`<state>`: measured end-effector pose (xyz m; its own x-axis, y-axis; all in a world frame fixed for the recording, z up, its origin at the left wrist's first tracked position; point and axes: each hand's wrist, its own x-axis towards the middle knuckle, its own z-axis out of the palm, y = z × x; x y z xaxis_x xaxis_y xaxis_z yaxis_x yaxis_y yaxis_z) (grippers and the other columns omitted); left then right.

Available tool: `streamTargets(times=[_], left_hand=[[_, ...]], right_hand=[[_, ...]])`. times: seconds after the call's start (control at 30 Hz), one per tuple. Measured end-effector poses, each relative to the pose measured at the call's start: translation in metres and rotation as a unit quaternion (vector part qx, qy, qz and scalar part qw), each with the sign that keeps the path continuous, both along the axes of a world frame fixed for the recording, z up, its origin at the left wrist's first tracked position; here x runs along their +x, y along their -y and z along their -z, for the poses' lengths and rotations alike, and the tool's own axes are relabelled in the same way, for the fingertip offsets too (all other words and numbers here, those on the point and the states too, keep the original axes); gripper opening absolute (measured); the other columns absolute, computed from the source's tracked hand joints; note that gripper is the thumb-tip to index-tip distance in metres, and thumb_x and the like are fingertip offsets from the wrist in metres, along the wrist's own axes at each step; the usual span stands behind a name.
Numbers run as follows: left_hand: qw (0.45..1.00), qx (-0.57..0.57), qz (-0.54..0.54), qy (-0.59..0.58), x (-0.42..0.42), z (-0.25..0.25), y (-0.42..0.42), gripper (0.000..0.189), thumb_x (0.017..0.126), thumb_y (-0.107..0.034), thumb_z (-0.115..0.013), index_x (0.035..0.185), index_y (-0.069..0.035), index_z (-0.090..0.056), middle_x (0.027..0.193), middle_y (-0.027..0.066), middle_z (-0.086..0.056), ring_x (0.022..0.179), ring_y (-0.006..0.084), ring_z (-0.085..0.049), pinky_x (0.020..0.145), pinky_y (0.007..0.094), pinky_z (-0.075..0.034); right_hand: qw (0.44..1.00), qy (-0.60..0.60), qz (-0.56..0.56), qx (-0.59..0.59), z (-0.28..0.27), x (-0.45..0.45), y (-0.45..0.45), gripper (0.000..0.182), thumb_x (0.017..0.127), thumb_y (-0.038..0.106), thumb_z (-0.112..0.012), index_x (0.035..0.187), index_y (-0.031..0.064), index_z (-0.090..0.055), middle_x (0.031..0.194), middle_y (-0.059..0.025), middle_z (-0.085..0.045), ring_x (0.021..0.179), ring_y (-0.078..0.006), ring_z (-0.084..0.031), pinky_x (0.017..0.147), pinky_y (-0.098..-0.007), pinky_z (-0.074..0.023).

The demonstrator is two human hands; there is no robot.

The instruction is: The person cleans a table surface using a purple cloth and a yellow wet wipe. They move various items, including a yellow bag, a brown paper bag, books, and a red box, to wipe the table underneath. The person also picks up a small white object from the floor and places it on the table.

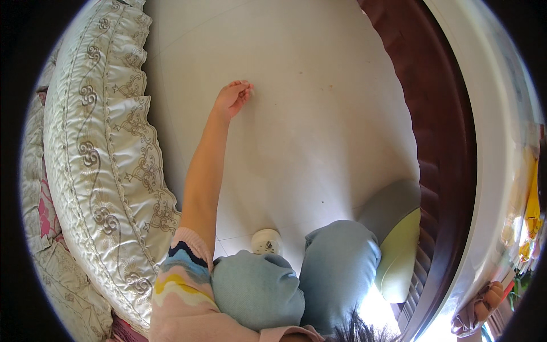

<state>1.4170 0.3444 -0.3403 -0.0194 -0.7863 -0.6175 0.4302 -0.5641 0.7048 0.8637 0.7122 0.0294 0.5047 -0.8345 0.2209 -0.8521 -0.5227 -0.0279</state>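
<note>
My left hand (235,97) is stretched out over the pale tiled floor (299,137), its fingers curled together at the tips. Whether something small and clear is pinched between them cannot be told. My right hand is out of view. Small dark specks lie scattered on the floor beyond and to the right of my left hand. Below are my knees in light blue jeans, and the toe of a cream shoe (266,241) shows past one knee.
A bed or sofa with a quilted, ruffled cream cover (98,158) runs along the left. Along the right stands dark reddish-brown furniture (444,141) with a pale top edge. A green and grey rounded item (399,256) rests against it beside my knee.
</note>
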Motion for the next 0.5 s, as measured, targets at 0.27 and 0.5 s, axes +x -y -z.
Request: streamTargets(times=[0.27, 0.5], left_hand=[[0.944, -0.036, 0.039, 0.325, -0.03, 0.02, 0.075, 0.019, 0.077, -0.011, -0.078, 0.073, -0.002, -0.062, 0.064, 0.0017, -0.058, 0.054, 0.0127, -0.053, 0.053, 0.0246, -0.044], [0.827, -0.002, 0.098, 0.554, -0.064, 0.027, 0.09, 0.026, 0.07, -0.012, -0.082, 0.062, -0.005, -0.059, 0.056, 0.005, -0.057, 0.05, 0.0144, -0.052, 0.051, 0.03, -0.047]], right_hand=[[1.0, -0.002, -0.005, 0.006, -0.003, 0.002, 0.003, 0.039, 0.091, 0.046, -0.047, 0.096, 0.0073, -0.047, 0.093, -0.0141, -0.047, 0.087, -0.0311, -0.049, 0.075, -0.047, -0.0407], [1.0, -0.012, -0.002, 0.008, -0.011, 0.001, 0.003, 0.039, 0.091, 0.046, -0.048, 0.096, 0.0075, -0.047, 0.093, -0.014, -0.047, 0.087, -0.0311, -0.049, 0.075, -0.0471, -0.0406]])
